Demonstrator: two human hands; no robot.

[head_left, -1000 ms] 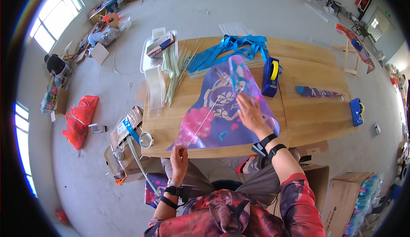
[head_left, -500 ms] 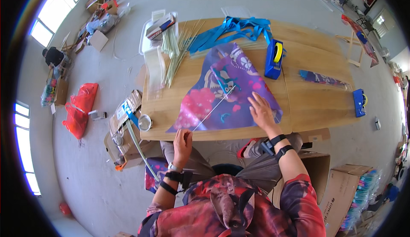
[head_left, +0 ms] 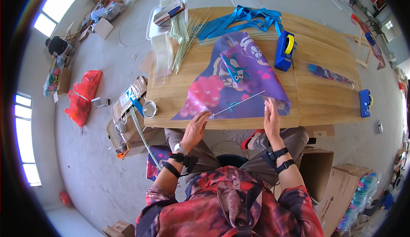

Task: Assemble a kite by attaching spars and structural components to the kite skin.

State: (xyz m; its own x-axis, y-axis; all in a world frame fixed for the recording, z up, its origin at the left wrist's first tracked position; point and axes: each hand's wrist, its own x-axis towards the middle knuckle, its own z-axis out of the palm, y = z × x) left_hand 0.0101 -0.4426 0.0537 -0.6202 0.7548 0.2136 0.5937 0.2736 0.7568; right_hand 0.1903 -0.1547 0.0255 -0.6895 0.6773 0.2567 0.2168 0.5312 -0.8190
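Note:
A triangular purple sheet (head_left: 252, 76), printed with flowers, hearts and a cartoon figure, lies on the wooden table in front of me, its right part folded over. Across its near portion runs a thin white rod (head_left: 239, 103). At the sheet's near edge, the fingertips of my left hand (head_left: 195, 130) are closed on the rod's left end. My right hand (head_left: 272, 119) rests by the near right edge with its fingers stretched out, just below the rod's right end; it grips nothing that I can see.
Blue ribbon (head_left: 239, 23) and a bundle of pale sticks (head_left: 188, 44) lie toward the back. A blue tape dispenser (head_left: 283, 57) stands right of the sheet; another tape dispenser (head_left: 365, 103) is at the right edge. A round tin (head_left: 150, 108) sits at the table's left corner.
The rod has swung flatter and lower across the sheet. My left hand has moved right, onto the sheet's edge. My right hand has drawn down off the sheet's middle. The view has shifted slightly.

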